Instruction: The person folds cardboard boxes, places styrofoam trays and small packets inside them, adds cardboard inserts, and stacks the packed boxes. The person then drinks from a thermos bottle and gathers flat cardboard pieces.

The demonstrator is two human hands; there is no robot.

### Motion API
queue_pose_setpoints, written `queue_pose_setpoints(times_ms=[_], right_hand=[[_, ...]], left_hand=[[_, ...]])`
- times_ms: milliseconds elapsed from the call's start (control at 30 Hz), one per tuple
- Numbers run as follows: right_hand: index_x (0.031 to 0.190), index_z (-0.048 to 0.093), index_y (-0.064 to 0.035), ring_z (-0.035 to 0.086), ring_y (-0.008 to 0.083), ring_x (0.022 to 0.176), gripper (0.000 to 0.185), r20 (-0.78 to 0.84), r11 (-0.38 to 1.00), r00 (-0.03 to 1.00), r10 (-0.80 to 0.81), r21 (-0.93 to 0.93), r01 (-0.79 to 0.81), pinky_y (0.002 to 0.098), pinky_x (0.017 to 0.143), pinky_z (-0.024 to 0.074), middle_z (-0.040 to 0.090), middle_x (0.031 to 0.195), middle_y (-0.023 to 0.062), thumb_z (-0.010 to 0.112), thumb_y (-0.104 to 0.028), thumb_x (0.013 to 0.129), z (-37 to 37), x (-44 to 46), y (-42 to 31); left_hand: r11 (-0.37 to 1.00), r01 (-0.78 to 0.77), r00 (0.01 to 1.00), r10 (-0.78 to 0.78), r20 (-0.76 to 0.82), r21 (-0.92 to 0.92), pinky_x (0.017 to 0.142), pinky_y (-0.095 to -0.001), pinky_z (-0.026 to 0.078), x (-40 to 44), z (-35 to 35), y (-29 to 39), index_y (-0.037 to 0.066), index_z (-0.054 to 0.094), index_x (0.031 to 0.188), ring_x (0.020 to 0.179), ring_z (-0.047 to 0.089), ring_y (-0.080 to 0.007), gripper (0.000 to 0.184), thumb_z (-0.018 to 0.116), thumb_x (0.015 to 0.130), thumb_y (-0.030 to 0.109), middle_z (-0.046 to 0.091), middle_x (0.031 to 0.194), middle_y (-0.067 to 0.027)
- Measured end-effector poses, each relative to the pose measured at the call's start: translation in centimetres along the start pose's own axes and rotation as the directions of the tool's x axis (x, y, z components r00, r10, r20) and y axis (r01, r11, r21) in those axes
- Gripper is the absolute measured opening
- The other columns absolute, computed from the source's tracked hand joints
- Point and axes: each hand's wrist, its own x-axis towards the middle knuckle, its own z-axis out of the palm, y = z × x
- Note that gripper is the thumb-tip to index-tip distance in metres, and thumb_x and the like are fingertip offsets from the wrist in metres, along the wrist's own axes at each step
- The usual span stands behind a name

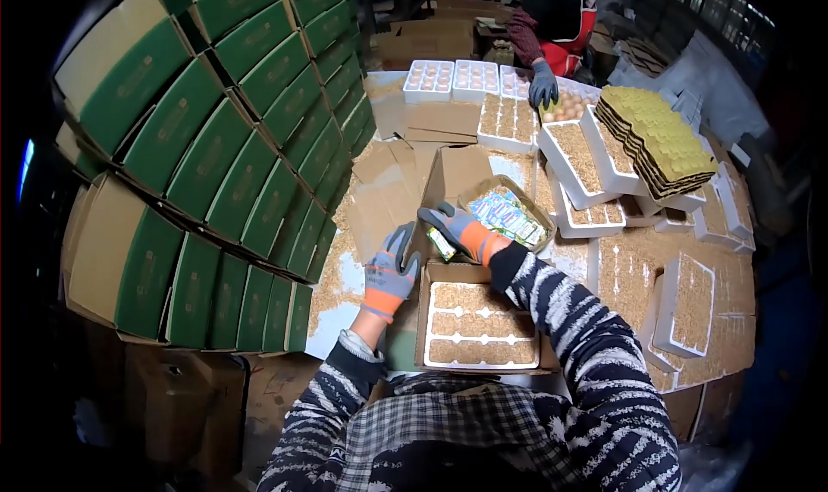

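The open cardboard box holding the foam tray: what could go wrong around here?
If the cardboard box gets tipped, the loose-looking filling in the foam tray might spill. The yellow tray stack sits tilted over white foam trays, so a bump could slide it. The eggs by the co-worker's hand might crack if knocked.

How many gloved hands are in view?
3: the wearer's left hand, left of the open carton; the right hand, near its far edge; a co-worker's hand, by the brown eggs. Others may be hidden.

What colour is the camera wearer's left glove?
The left glove is grey, orange near the wrist; head view.
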Motion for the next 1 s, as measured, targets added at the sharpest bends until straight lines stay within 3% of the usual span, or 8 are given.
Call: queue_pose_setpoints(times_ms=[67, 167, 233, 500, 733, 900, 967, 1000], right_hand=[[0.136, 0.052, -0.0175, 0.053, 0.0394, 0.12, 0.049, 0.155, 0.812, 0.946, 0.283, 0.487, -0.322, 0.0395, 0.097, 0.0457, 0.054, 0.129, 0.0283, 0.054, -0.043, 0.094, -0.1, 0.4, -1.0], [0.131, 0.055, -0.0144, 0.055, 0.0413, 0.113, 0.042, 0.144, 1.0, 0.989, 0.004, 0.017, -0.007, 0.0408, 0.092, 0.0459, 0.061, 0.115, 0.0258, 0.048, -0.039, 0.097, 4.2, 1.4, 2.7], [0.132, 0.054, -0.0189, 0.056, 0.0416, 0.109, 0.04, -0.007, 0.718, 0.971, 0.239, 0.675, -0.171, 0.0423, 0.092, 0.0454, 0.063, 0.113, 0.0242, 0.044, -0.039, 0.099, 4.1, 2.0, 0.7], [0.13, 0.052, -0.017, 0.057, 0.0387, 0.109, 0.033, 0.068, 0.976, 0.976, -0.209, 0.083, 0.203, 0.0422, 0.09, 0.0461, 0.063, 0.114, 0.0209, 0.043, -0.024, 0.098, 2.1, 1.3, 1.6], [0.098, 0.063, -0.0066, 0.063, 0.0439, 0.093, 0.023, 0.106, 0.973, 0.979, 0.174, -0.173, -0.154, 0.048, 0.08, 0.0498, 0.064, 0.096, 0.0283, 0.048, -0.022, 0.09, -0.2, 1.7, 2.7], [0.093, 0.067, -0.0086, 0.063, 0.0389, 0.094, 0.017, -0.118, 0.946, 0.991, 0.07, -0.306, -0.103, 0.0473, 0.077, 0.0504, 0.065, 0.09, 0.0246, 0.054, -0.018, 0.087, -11.8, -1.8, 5.2], [0.097, 0.067, -0.0066, 0.064, 0.0313, 0.086, 0.017, -0.338, 0.98, 0.92, 0.199, 0.063, -0.189, 0.041, 0.072, 0.0502, 0.067, 0.087, 0.0192, 0.054, -0.012, 0.087, -13.9, -5.4, 9.9], [0.1, 0.067, -0.0056, 0.065, 0.0275, 0.082, 0.017, -0.439, 0.956, 0.86, 0.259, 0.247, -0.161, 0.0379, 0.07, 0.0501, 0.067, 0.085, 0.0164, 0.054, -0.009, 0.088, -15.0, -7.3, 12.2]], left_hand=[[0.994, 0.039, 0.999, -0.036, 0.025, -0.107, 0.1, -0.04, 0.045, -0.9, 1.7, -2.9, 0.017, 0.046, 0.141, 0.121, 0.052, -0.0353, 0.062, 0.066, 0.083, 0.026, 0.052, 0.135, -0.0154], [1.0, 0.008, 0.976, -0.008, 0.22, 0.003, 0.105, -0.0406, 0.04, -2.1, 4.4, -6.6, 0.018, 0.037, 0.147, 0.128, 0.046, -0.0362, 0.071, 0.066, 0.084, 0.031, 0.045, 0.143, -0.0184], [0.999, 0.043, 0.949, -0.042, 0.313, 0.003, 0.108, -0.0398, 0.037, -1.8, 4.7, -7.3, 0.018, 0.03, 0.15, 0.131, 0.043, -0.037, 0.076, 0.066, 0.085, 0.031, 0.037, 0.148, -0.0202], [0.913, -0.021, 0.94, 0.158, 0.304, -0.408, 0.11, -0.0389, 0.035, -0.4, 2.3, -8.4, 0.015, 0.036, 0.147, 0.135, 0.039, -0.0354, 0.075, 0.069, 0.084, 0.035, 0.038, 0.149, -0.0164], [0.893, 0.324, 0.946, -0.301, 0.12, -0.314, 0.1, -0.0325, 0.044, -0.3, 1.8, -10.2, 0.016, 0.055, 0.135, 0.118, 0.058, -0.0276, 0.05, 0.06, 0.086, 0.006, 0.06, 0.129, -0.0129], [0.049, 0.255, 0.852, -0.483, 0.201, -0.966, 0.085, -0.0327, 0.054, -0.2, -1.9, -15.4, 0.009, 0.056, 0.132, 0.108, 0.061, -0.0235, 0.046, 0.057, 0.087, 0.001, 0.058, 0.128, -0.0104], [0.069, 0.255, 0.818, -0.547, 0.177, -0.964, 0.086, -0.0346, 0.054, -0.4, -2.1, -16.9, 0.008, 0.052, 0.136, 0.108, 0.061, -0.0245, 0.049, 0.057, 0.088, 0.003, 0.056, 0.131, -0.0099], [0.71, 0.303, 0.912, -0.41, -0.023, -0.636, 0.087, -0.0355, 0.054, -1.4, -2.1, -19.5, 0.008, 0.049, 0.138, 0.11, 0.06, -0.0251, 0.051, 0.056, 0.088, 0.004, 0.056, 0.132, -0.0098]])
